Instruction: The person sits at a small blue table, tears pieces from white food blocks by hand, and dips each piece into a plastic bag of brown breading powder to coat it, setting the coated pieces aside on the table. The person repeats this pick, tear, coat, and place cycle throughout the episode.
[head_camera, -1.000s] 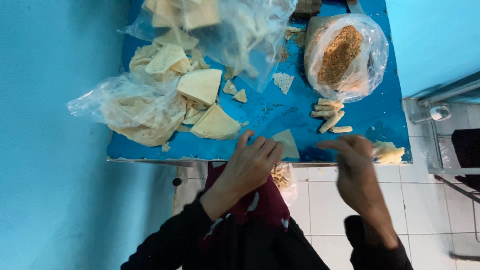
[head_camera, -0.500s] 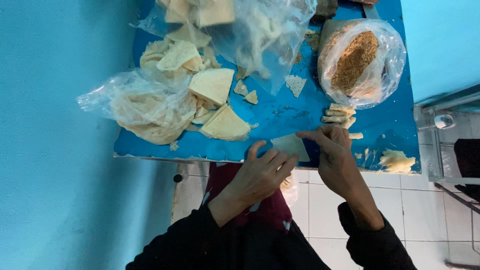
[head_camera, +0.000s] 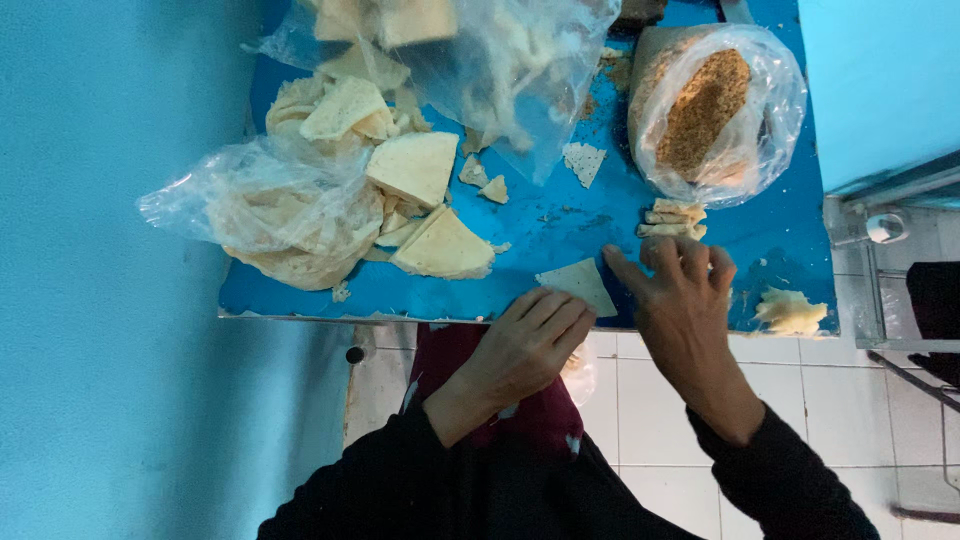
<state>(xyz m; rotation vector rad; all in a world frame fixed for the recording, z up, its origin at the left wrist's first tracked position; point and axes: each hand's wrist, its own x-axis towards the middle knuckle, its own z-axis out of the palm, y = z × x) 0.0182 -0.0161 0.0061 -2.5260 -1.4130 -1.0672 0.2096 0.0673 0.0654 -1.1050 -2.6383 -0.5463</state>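
Note:
A pale triangular piece of flatbread lies flat at the near edge of the blue table. My left hand rests at the table edge, its fingertips on the near corner of that triangle. To its right my right hand lies on the table with fingers spread, its thumb tip touching the triangle's right side. Neither hand has closed around anything. A small stack of rolled pieces sits just beyond my right fingertips.
A clear bag of brown crumbly filling stands at the far right. Cut flatbread wedges and plastic bags of bread fill the left and far side. A crumpled scrap lies at the right edge. Blue wall left, tiled floor below.
My right hand has moved from the table edge onto the table beside the triangle, fingers now spread. My left hand slid slightly back toward the edge. The view shifted a little.

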